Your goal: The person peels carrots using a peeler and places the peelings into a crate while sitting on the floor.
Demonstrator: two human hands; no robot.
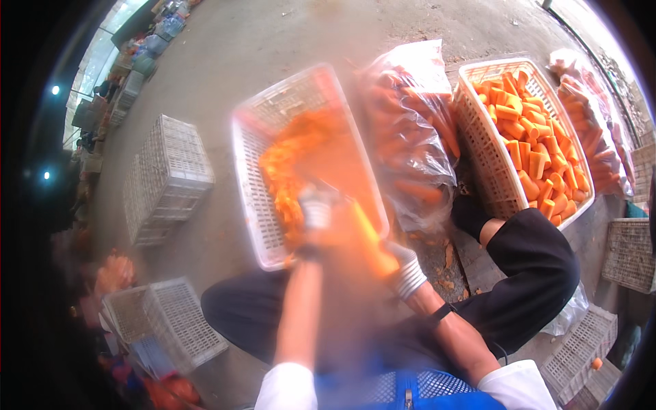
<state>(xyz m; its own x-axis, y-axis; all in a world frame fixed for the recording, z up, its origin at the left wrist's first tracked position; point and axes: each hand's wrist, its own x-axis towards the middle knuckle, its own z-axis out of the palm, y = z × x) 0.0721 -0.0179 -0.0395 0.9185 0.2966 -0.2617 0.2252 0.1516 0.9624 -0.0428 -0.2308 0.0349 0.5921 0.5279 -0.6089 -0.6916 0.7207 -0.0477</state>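
My left hand (315, 212), in a pale knitted glove, is over the near part of a white plastic basket (246, 205). It is blurred, and its fingers are closed on a thin-bladed hand tool (330, 187) whose exact kind I cannot make out. My right hand (407, 269), gloved with a striped cuff, grips the near end of a long orange carrot (371, 238). The carrot slants up and left, its far end close to the tool. A heap of orange carrot peelings (282, 174) lies in the basket. An orange haze blurs the middle of the view.
A clear plastic bag of carrots (410, 128) lies right of the basket. Beyond it stands a basket (482, 133) full of cut carrot pieces (538, 138), then another carrot bag (589, 118). Upturned crates (169, 179) stand at left. My bent leg (533, 261) is at right.
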